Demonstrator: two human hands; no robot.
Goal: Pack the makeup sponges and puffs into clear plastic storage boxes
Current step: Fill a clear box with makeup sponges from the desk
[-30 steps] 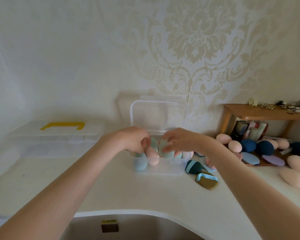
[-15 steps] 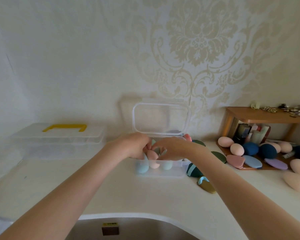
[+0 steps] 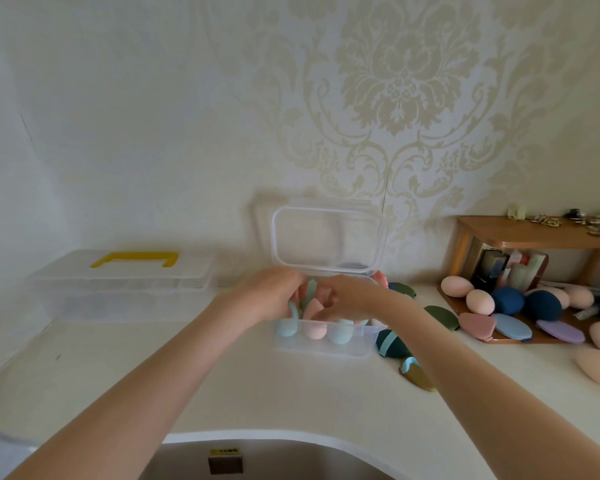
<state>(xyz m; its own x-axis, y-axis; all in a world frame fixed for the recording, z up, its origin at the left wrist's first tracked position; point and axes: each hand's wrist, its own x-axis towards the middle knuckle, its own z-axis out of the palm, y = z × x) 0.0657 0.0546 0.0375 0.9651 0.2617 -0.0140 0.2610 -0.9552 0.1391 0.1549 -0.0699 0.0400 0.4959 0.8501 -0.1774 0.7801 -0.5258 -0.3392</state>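
Both hands working over small clear box (image 3: 323, 344), lid standing open at 12 o'clock. Left hand (image 3: 269, 299) pinching pale green sponge (image 3: 310, 294), long axis upright, tip down toward box. Right hand (image 3: 349, 299) curling onto pink sponge (image 3: 314, 308), just at 3 o'clock of green one. Loose puffs (image 3: 440, 317) lying at 3 o'clock, nearer right hand.
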